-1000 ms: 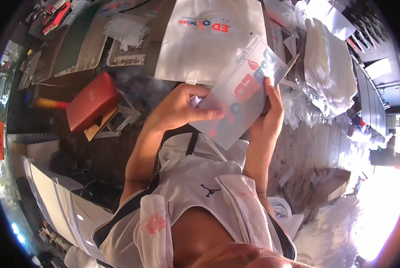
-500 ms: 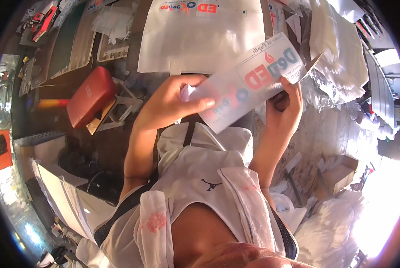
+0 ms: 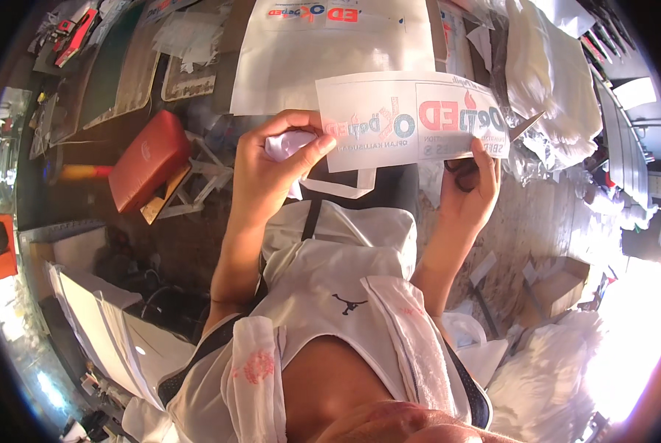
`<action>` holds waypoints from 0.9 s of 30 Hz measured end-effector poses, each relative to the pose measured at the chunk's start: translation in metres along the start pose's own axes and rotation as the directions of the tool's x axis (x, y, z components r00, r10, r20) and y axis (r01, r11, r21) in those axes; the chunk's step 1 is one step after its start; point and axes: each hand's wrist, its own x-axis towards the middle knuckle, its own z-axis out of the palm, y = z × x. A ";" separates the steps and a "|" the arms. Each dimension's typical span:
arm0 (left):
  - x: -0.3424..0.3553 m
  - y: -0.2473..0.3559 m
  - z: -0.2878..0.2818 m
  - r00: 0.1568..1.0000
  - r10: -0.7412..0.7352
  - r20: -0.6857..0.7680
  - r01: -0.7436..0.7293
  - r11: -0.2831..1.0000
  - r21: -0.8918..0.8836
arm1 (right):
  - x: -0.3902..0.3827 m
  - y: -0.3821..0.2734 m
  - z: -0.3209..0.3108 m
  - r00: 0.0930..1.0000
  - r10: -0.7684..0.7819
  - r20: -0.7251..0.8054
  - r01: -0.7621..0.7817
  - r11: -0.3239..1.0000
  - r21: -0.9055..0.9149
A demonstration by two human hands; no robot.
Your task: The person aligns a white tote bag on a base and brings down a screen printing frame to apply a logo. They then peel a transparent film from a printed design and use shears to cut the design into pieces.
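A translucent strip of film or paper (image 3: 374,151) with red and blue print, seen reversed, stretches between my hands. My left hand (image 3: 267,177) pinches its left end between thumb and fingers. Tucked in that same palm is a crumpled white piece (image 3: 282,146), its material unclear. The right end of the strip is gripped by my right hand (image 3: 472,193), which also holds a pair of scissors (image 3: 522,128); the dark handle loop shows below the strip and the blade tip pokes out past it. Just beyond lies a flat white bag (image 3: 330,44) printed in red and blue.
At the left sits a red box (image 3: 147,161) on a light frame. Clear plastic and a stack of white material (image 3: 541,81) lie at the far right. A cardboard box (image 3: 559,292) and a white bundle (image 3: 544,369) are at the near right.
The strip has turned from a slant to nearly level and faces me more squarely. My left hand has risen slightly; the crumpled white piece and a white strap below show more.
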 end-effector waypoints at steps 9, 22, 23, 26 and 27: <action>-0.004 -0.001 -0.010 0.998 0.027 -0.059 -0.032 0.996 -0.087 | -0.003 0.007 -0.003 0.999 -0.021 0.029 0.020 1.000 0.019; -0.003 0.004 -0.022 0.963 0.151 -0.225 -0.147 0.989 0.032 | -0.007 0.007 0.005 0.978 -0.048 0.204 0.046 0.999 0.012; 0.005 0.007 -0.028 0.940 0.251 -0.231 -0.223 0.965 0.140 | -0.017 0.004 0.016 0.979 -0.109 0.172 0.113 0.993 -0.015; 0.048 0.024 -0.040 0.911 0.356 -0.209 -0.322 0.929 0.181 | -0.019 -0.005 0.015 0.726 -0.366 0.582 0.403 0.912 0.070; 0.067 0.034 -0.042 0.965 0.219 -0.144 -0.213 0.976 0.054 | -0.025 -0.006 0.020 0.696 -0.432 0.574 0.518 0.855 0.016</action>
